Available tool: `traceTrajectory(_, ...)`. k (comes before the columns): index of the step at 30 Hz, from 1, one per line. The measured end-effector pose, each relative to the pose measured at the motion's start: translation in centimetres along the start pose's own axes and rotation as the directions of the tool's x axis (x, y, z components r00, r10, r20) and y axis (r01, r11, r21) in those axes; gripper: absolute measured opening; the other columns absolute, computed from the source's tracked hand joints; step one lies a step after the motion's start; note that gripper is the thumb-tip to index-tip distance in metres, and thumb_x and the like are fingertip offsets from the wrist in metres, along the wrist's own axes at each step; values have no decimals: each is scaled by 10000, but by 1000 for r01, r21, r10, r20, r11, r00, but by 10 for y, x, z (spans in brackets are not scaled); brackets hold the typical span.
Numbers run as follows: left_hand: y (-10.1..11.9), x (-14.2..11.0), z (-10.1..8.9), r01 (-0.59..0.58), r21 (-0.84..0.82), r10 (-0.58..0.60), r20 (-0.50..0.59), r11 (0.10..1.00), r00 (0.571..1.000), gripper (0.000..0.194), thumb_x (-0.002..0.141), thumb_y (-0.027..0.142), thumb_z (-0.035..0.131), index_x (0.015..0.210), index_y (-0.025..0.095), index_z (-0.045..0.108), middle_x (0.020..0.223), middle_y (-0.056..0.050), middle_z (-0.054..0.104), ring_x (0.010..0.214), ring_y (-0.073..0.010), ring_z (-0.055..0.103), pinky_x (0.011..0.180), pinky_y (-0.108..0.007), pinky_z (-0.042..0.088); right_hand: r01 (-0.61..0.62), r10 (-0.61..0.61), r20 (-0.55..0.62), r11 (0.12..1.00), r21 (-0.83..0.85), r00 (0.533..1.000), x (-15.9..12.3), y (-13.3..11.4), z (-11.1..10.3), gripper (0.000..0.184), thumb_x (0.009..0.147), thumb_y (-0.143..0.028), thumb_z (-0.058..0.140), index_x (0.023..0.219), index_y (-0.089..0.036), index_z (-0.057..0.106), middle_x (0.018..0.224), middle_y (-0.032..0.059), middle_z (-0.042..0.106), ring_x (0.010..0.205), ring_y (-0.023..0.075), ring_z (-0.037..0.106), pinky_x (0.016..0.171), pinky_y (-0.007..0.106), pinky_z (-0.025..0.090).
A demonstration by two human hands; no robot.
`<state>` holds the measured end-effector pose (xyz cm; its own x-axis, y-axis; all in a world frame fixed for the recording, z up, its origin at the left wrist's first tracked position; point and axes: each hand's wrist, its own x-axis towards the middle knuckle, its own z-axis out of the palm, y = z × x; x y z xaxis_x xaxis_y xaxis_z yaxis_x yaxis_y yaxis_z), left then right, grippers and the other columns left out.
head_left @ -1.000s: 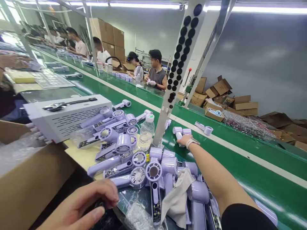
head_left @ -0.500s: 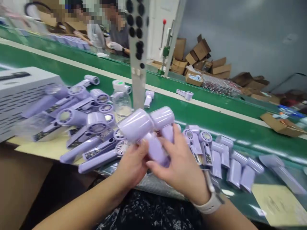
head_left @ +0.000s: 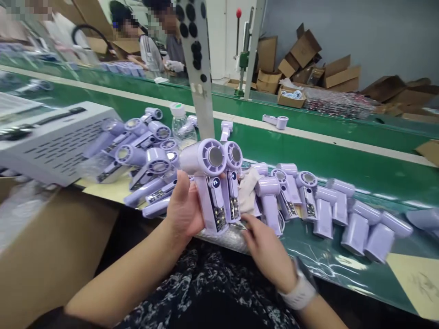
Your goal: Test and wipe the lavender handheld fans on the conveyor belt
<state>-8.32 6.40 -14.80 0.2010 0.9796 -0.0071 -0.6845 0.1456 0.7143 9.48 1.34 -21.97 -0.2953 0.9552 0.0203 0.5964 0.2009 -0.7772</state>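
My left hand (head_left: 185, 208) is closed round the handles of two lilac handheld fans (head_left: 214, 183), held upright side by side with their round grilles and lit displays facing me. My right hand (head_left: 265, 249), with a white watch at the wrist, sits just below and right of them, fingers loosely curled by the handle bottoms, touching the clear plastic at the table edge. A pile of the same lilac fans (head_left: 144, 155) lies to the left. A row of fans (head_left: 329, 205) lies face down to the right.
A grey vented metal box (head_left: 51, 141) stands at the left, a cardboard box (head_left: 41, 256) below it. A water bottle (head_left: 180, 125) and a metal post (head_left: 202, 68) rise behind the fans. The green conveyor (head_left: 308, 151) carries one fan (head_left: 276, 121). People work across it.
The two fans have been turned so their grilles face me, now held by my left hand alone. My right hand has let go and dropped below them. The view shifted slightly.
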Motion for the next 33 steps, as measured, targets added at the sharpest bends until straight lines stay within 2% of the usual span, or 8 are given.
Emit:
traceTrajectory(4, -7, 9, 7, -96, 24, 96, 26, 995, 995, 696, 585, 861, 734, 746, 186, 680, 913, -110, 760, 1147, -393, 692, 911, -521, 609, -85, 65, 57, 863, 498, 996, -8, -6, -32, 335, 949, -403, 587, 1184, -193, 700, 715, 6, 616, 616, 175, 632, 575, 293, 562)
traceTrajectory(8, -24, 25, 20, -154, -10, 155, 74, 988, 985, 714, 613, 893, 672, 683, 183, 647, 1051, -112, 761, 1132, -367, 691, 894, -507, 610, -63, 71, 10, 797, 601, 997, -6, -17, -37, 328, 923, -503, 647, 841, -188, 687, 553, -19, 554, 517, 143, 543, 499, 255, 469)
traceTrajectory(12, -41, 37, 30, -145, -31, 148, 114, 989, 982, 733, 625, 908, 637, 659, 177, 644, 1109, -102, 753, 1113, -340, 696, 896, -467, 606, 27, 48, -85, 705, 709, 995, -6, -16, -17, 377, 974, -540, 611, 799, -207, 580, 516, -55, 510, 473, 108, 491, 491, 230, 404)
traceTrajectory(17, -62, 42, 33, -277, 50, 273, 78, 959, 959, 743, 610, 916, 633, 652, 175, 673, 1037, -117, 765, 1047, -322, 707, 852, -417, 611, 60, 152, -196, 623, 780, 969, -10, -8, -5, 383, 1043, -530, 493, 812, -225, 502, 498, -109, 348, 406, 82, 355, 426, 211, 294)
traceTrajectory(22, -62, 41, 38, -182, -37, 183, 11, 983, 983, 758, 568, 930, 648, 616, 174, 622, 969, -99, 749, 964, -308, 721, 788, -420, 623, 171, -109, -143, 815, 553, 984, -9, 0, -22, 256, 1067, -388, 465, 898, -223, 566, 842, 16, 637, 784, 153, 605, 719, 275, 459)
traceTrajectory(25, -51, 39, 40, -107, -143, 108, -1, 984, 994, 737, 642, 912, 623, 610, 177, 569, 1017, -93, 730, 986, -292, 716, 787, -415, 618, 295, -193, -252, 828, 476, 948, -9, 2, -25, 219, 1064, -348, 452, 930, -229, 577, 1059, 47, 650, 979, 179, 607, 855, 295, 457)
traceTrajectory(29, -44, 36, 35, -97, -68, 100, 49, 993, 994, 737, 661, 926, 590, 602, 191, 565, 1017, -115, 717, 1084, -353, 680, 739, -436, 605, 142, -3, -238, 810, 568, 971, -7, 0, -16, 287, 1059, -399, 498, 842, -221, 563, 736, -14, 602, 658, 129, 555, 631, 251, 429)
traceTrajectory(33, -49, 32, 25, -182, 52, 178, 83, 982, 981, 765, 551, 957, 636, 571, 193, 587, 999, -127, 714, 1049, -375, 678, 709, -442, 605, 63, 120, -195, 677, 733, 973, -6, -4, -2, 401, 1034, -491, 537, 742, -219, 501, 519, -72, 450, 477, 101, 440, 501, 232, 354)
